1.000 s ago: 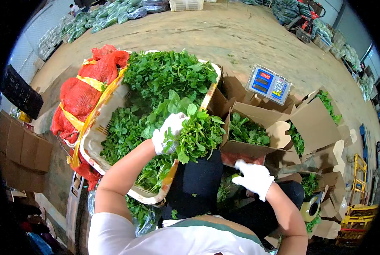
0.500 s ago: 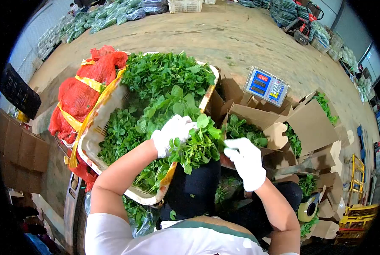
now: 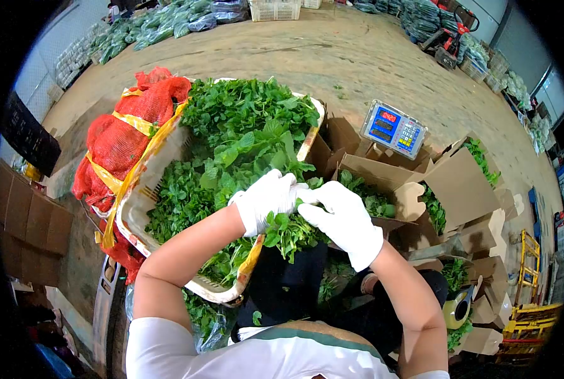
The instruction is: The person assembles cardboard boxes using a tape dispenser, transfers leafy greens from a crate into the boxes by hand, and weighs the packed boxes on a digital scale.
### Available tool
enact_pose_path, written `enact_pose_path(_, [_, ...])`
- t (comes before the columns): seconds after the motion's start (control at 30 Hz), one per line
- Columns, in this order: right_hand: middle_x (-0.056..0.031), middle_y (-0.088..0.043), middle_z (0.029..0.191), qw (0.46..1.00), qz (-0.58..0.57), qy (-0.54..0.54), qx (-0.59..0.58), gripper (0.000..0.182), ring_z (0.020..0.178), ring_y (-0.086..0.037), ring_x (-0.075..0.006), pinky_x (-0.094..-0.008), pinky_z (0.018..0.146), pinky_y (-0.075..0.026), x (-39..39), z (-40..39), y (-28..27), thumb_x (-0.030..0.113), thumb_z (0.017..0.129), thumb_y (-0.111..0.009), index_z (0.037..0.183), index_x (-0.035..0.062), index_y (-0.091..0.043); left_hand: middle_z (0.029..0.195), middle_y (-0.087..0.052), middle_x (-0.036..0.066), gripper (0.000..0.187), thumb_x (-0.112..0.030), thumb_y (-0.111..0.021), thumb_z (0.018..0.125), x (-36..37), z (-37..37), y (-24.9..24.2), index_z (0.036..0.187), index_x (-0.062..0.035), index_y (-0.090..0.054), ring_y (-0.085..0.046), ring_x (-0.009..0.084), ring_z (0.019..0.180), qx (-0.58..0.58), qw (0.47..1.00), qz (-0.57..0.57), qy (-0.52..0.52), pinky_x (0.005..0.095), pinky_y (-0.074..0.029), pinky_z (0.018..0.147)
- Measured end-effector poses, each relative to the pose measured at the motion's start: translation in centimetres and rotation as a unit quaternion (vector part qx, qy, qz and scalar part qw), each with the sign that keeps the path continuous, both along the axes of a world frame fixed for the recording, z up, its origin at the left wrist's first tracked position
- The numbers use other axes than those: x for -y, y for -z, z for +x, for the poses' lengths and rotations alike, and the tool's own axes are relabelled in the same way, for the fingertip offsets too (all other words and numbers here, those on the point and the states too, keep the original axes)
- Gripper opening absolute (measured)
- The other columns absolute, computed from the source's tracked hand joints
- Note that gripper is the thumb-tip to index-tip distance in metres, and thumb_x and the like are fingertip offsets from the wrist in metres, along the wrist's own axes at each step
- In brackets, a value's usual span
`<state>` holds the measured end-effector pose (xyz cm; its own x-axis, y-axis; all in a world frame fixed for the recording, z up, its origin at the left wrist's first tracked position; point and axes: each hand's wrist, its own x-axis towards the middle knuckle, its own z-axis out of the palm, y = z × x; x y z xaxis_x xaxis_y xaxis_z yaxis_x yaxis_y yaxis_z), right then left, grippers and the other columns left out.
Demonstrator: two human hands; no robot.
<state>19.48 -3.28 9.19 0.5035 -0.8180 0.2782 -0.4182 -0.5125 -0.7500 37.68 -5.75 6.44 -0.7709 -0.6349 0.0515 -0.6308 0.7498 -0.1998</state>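
Note:
In a white glove, my left hand [image 3: 266, 201] is closed around a bunch of leafy green herbs [image 3: 289, 237], mint-like, over the near right rim of a white plastic crate [image 3: 213, 293]. My right hand [image 3: 346, 222], also gloved in white, meets the left one at the bunch, its thumb and fingers pinching at the greens. The gloves hide part of the bunch. More loose leafy herbs [image 3: 247, 110] fill the crate just beyond my left hand.
Red mesh sacks [image 3: 111, 148] lie along the crate's left side. At right stand open cardboard boxes [image 3: 379, 174] holding greens, a digital scale display [image 3: 393, 128] and a tape roll [image 3: 457, 309]. Bagged greens [image 3: 174, 22] and a red pallet jack [image 3: 452, 41] stand farther back.
My right hand has moved left and up from beside the bunch to meet my left hand, and its fingers have closed on the greens. My left hand keeps its hold.

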Motion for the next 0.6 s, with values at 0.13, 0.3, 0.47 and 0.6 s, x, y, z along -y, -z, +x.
enact_pose_path(0.13, [-0.0105, -0.051, 0.074, 0.998, -0.052, 0.028, 0.016, 0.014, 0.064, -0.053, -0.0249, -0.0305, 0.059, -0.044, -1.8, -2.0, 1.2, 0.011, 0.075, -0.061, 0.088, 0.0053, -0.061, 0.083, -0.05, 0.007, 0.041, -0.009, -0.053, 0.062, -0.2, 0.1, 0.0, 0.104, -0.0122, -0.049, -0.049, 0.0212, 0.076, -0.097, 0.994, -0.013, 0.046, 0.0323, -0.038, 0.064])
enact_pose_path(0.3, [-0.008, -0.057, 0.074, 0.994, 0.081, 0.041, 0.063, 0.013, 0.066, -0.056, -0.0213, -0.0261, 0.062, -0.045, -5.7, -7.4, 4.1, 0.012, 0.075, -0.062, 0.086, 0.006, -0.064, 0.092, -0.053, 0.012, 0.057, -0.008, -0.059, 0.059, 1.8, 2.7, 2.6, 0.115, -0.0086, -0.046, -0.05, 0.0281, 0.08, -0.141, 0.984, 0.104, -0.023, 0.0349, -0.04, 0.07])
enact_pose_path(0.47, [-0.0169, -0.045, 0.124, 0.921, 0.219, -0.013, -0.322, 0.059, 0.116, -0.038, -0.0339, -0.0389, 0.098, -0.028, -7.7, -13.7, 8.6, 0.052, 0.074, -0.055, 0.121, 0.016, -0.049, 0.112, -0.047, 0.019, 0.071, -0.002, -0.067, 0.052, 3.4, 6.7, 6.2, 0.118, -0.0066, -0.041, -0.045, 0.0374, 0.102, -0.38, 0.922, 0.054, 0.057, 0.0426, -0.038, 0.088])
enact_pose_path(0.6, [-0.0178, -0.046, 0.122, 0.928, 0.273, 0.035, -0.252, 0.057, 0.112, -0.041, -0.0348, -0.0388, 0.095, -0.033, -7.5, -14.9, 7.6, 0.042, 0.077, -0.054, 0.125, 0.0128, -0.043, 0.119, -0.048, 0.011, 0.067, -0.002, -0.069, 0.063, 4.5, 6.3, 2.6, 0.123, -0.0045, -0.038, -0.048, 0.0203, 0.106, -0.609, 0.598, 0.511, -0.104, 0.0339, -0.04, 0.092])
